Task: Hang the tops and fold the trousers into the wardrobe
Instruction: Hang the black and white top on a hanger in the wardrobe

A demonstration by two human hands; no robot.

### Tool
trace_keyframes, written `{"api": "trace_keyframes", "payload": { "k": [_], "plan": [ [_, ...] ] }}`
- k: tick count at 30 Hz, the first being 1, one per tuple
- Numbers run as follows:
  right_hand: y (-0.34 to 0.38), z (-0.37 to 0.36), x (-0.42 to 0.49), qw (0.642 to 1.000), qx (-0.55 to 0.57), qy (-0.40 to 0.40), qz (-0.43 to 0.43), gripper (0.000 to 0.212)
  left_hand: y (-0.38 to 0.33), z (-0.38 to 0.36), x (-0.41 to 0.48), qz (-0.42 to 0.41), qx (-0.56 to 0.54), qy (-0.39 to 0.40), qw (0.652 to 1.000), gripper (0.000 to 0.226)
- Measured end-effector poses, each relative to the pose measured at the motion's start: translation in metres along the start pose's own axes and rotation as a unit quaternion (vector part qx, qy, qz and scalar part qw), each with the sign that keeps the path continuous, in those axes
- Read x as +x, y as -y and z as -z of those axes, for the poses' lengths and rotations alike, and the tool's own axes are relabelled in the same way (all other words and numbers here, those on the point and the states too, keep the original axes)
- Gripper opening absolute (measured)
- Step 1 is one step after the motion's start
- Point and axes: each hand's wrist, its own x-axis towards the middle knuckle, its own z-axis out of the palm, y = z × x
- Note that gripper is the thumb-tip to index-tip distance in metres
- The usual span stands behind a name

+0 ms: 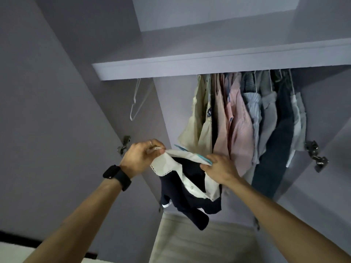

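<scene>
Navy top with a cream collar (190,194) is dangling before the grey wardrobe (209,67), near its row of hung shirts (247,118) and not yet hung. The left hand (141,158) fingers are pinching the collar, and the right hand (218,168) fingers are gripping a pale blue plastic hanger (201,158).

Both hands are raised before an open wardrobe (171,103), holding a navy top (191,198) with a white collar and a white button strip. The left hand (141,155), with a black watch (116,176) on its wrist, pinches the lace-edged collar. The right hand (218,169) grips the collar's other side, together with a blue hanger (180,147) that shows along the neckline. Under the shelf (209,65), a bare white hanger (135,99) hangs on the left and a row of shirts (247,118) on the right
</scene>
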Motion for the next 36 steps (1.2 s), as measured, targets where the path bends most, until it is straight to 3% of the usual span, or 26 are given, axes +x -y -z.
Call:
{"api": "trace_keyframes", "payload": {
  "k": [3,6,8,14,18,26,29,33,36],
  "plan": [
    [0.017,0.013,0.010,1.000,0.000,-0.001,0.010,0.016,0.027,-0.006,-0.019,0.085,-0.016,-0.041,0.995,0.006],
    [0.034,0.023,0.015,0.999,0.034,-0.007,0.037,0.006,0.045,-0.027,-0.035,0.153,0.046,-0.043,0.986,0.006],
    [0.042,0.027,0.017,0.998,0.021,-0.003,0.060,0.012,0.051,-0.045,-0.041,0.188,0.078,-0.036,0.978,0.018],
    [0.052,0.029,0.019,0.999,0.033,-0.012,0.036,0.008,0.037,-0.107,-0.035,0.261,0.018,-0.012,0.965,0.031],
    [0.044,0.040,0.018,0.996,0.073,-0.053,0.005,0.006,0.032,-0.136,-0.027,0.251,-0.030,0.003,0.968,0.029],
    [0.014,0.058,0.017,0.985,0.137,-0.095,-0.033,0.015,0.018,-0.154,-0.025,0.196,0.089,0.021,0.976,0.044],
    [-0.002,0.062,0.013,0.988,0.126,-0.079,-0.037,0.017,0.019,-0.141,-0.024,0.159,0.161,0.022,0.974,0.034],
    [-0.036,0.058,0.004,0.998,0.012,-0.010,-0.053,0.014,0.026,-0.070,-0.005,0.140,0.176,0.027,0.974,0.021],
    [-0.041,0.037,0.000,0.997,0.017,0.035,-0.066,0.025,0.004,-0.026,0.014,0.072,0.190,0.049,0.978,0.038]
  ]
}}
